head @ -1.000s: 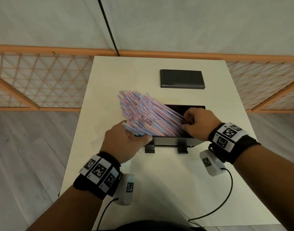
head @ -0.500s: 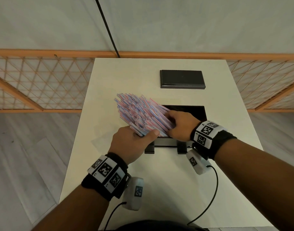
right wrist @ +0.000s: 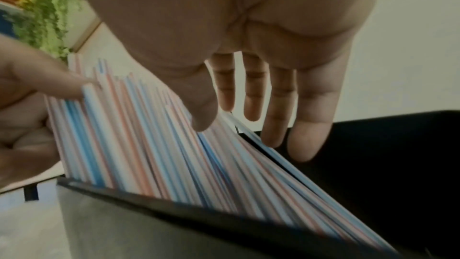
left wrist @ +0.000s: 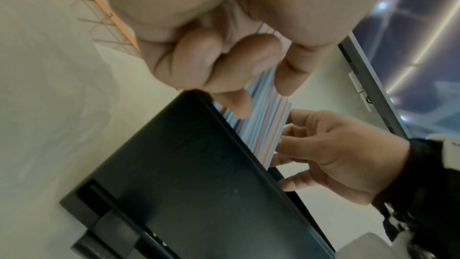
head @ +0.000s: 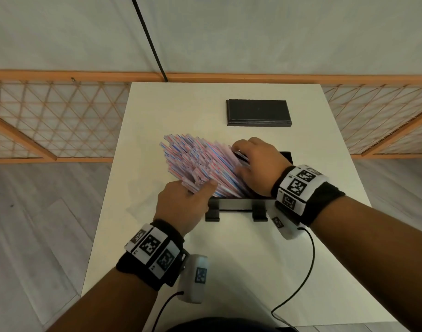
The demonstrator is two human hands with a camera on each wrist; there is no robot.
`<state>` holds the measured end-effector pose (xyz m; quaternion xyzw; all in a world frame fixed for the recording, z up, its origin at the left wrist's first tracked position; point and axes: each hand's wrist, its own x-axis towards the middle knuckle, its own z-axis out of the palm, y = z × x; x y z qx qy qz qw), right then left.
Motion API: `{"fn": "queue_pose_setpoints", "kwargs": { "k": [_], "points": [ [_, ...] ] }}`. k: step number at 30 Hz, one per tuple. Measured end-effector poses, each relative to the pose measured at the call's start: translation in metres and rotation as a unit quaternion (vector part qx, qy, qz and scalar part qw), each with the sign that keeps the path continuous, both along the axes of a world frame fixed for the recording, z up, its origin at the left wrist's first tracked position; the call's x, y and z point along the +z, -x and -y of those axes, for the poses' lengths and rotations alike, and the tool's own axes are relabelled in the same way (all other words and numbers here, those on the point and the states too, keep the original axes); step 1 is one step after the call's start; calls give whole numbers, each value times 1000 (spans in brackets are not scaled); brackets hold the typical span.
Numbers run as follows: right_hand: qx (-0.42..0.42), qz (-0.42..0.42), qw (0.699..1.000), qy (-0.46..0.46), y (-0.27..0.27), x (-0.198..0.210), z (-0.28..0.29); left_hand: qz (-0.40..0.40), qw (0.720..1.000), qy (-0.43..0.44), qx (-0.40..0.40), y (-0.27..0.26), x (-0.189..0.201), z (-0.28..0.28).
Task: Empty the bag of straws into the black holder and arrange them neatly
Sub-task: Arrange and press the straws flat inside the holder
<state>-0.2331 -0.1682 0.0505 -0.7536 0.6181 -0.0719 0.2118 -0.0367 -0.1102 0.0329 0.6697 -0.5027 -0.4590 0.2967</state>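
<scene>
straws [head: 200, 164] thin, striped, slanting | holder [head: 236, 202] matte black box | left hand [head: 181, 207] grips straws | right hand [head: 258, 164] spread flat

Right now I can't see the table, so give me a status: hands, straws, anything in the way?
Left hand grips straws. Right hand open, fingers against the bundle. Straws lean left in black holder, not level. Nothing blocking.

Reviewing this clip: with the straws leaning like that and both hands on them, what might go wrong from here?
1. The straws fan out leftward, their upper ends past the black holder; if the left hand loosens its grip, some may slide onto the table.
2. The right hand presses with straight fingers from the right; pushing too hard could bend straws or shift the holder.
3. The uneven tips may stay jumbled rather than neat.
</scene>
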Motion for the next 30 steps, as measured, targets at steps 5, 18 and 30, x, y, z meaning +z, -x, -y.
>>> {"fn": "queue_pose_setpoints", "kwargs": {
  "k": [5, 18, 30],
  "points": [
    [-70, 21, 997, 16, 30, 1, -26, 60, 997, 36, -38, -10, 1, -5],
    [70, 15, 985, -158, 7, -27, -35, -65, 994, -90, 18, -3, -1, 1],
    [112, 99, 988, -31, -6, -32, -34, -265, 956, -116, 43, 17, -2, -1]
  ]
}}
